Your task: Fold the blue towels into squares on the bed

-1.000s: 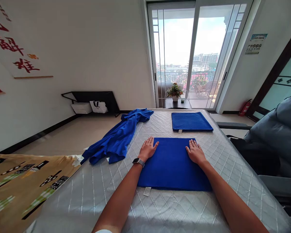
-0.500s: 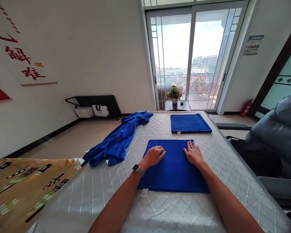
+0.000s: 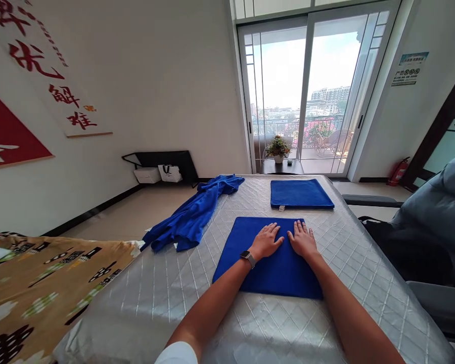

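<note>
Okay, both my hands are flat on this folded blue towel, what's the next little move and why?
Probably slide both hands outward to smooth it. The left hand and right hand lie palms down, side by side near the middle of the folded blue towel on the quilted table, so its outer edges go unpressed.

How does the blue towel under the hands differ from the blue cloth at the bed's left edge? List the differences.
The folded towel lies flat as a neat rectangle; the loose cloth is crumpled and strung out. The left hand and right hand press on the folded towel; nothing touches the loose cloth. Both are the same blue and lie on the quilted bed.
</note>
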Demonstrator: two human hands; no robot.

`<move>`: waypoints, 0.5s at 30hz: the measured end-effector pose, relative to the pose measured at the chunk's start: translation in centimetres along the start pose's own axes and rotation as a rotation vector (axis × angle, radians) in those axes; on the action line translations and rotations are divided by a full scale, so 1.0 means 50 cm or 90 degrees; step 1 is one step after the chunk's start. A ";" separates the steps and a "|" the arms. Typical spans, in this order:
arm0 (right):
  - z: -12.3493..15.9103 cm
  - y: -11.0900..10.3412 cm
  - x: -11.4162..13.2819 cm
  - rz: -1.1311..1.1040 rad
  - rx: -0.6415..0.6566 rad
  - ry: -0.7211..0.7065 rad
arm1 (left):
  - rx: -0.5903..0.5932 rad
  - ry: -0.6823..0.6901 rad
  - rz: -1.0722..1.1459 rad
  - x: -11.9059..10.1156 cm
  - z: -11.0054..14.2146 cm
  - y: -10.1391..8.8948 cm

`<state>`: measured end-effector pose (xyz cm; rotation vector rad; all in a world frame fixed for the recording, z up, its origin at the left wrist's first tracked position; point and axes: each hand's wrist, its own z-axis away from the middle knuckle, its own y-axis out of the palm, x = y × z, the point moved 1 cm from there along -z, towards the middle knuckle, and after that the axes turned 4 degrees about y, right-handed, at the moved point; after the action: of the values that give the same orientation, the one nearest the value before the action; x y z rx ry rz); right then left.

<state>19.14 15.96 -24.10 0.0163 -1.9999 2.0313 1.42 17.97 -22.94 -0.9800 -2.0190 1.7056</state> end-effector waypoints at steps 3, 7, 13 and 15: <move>-0.002 0.003 -0.001 -0.004 0.000 0.002 | 0.058 -0.082 -0.017 0.069 0.032 -0.013; -0.005 0.008 -0.003 -0.003 0.002 0.005 | 0.080 -0.195 -0.053 0.167 0.098 -0.045; -0.009 0.016 -0.008 0.021 0.000 0.005 | 0.055 -0.277 -0.062 0.266 0.171 -0.071; -0.009 0.019 -0.009 0.032 -0.005 0.004 | 0.041 -0.260 -0.069 0.281 0.182 -0.083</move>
<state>19.46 16.30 -25.13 -0.0417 -2.0241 2.0518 -15.61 20.56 -23.69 -0.5192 -2.1927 2.0226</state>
